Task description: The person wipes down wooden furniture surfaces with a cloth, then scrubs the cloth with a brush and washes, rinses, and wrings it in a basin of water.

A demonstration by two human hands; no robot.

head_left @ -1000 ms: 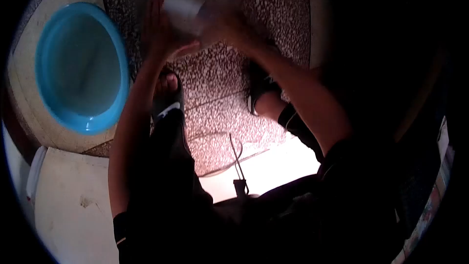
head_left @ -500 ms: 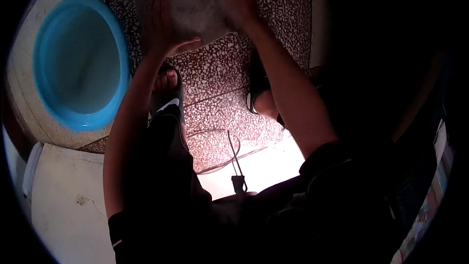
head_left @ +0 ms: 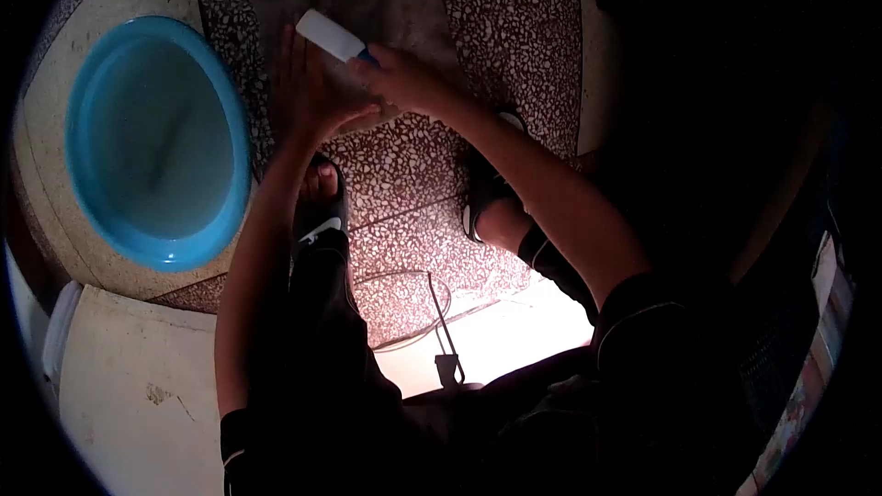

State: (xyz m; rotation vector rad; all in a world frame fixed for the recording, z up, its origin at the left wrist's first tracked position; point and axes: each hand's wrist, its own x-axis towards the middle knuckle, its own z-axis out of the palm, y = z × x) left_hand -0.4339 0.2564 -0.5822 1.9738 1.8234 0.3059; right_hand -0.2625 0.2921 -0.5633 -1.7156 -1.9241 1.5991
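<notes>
A thin grey sheet or cloth (head_left: 404, 0) lies on the speckled floor at the top. My left hand (head_left: 308, 92) rests spread on its left side, fingers pointing up and thumb stretched to the right. In my right hand (head_left: 400, 81) is a white brush-like tool (head_left: 331, 34) with a blue part at the grip. The tool slants over the sheet, its white end up and left, close to my left fingertips. Whether its underside touches the sheet cannot be made out.
A blue basin (head_left: 165, 142) of cloudy water stands at the left. My sandalled feet are on the speckled floor (head_left: 395, 174). Behind them lies a thin cable (head_left: 441, 317) with a dark connector. A pale board (head_left: 129, 386) is at the lower left.
My right hand and the white tool have moved from the sheet's upper right down and left, towards my left hand. My left hand stays on the sheet; the whole view has shifted slightly.
</notes>
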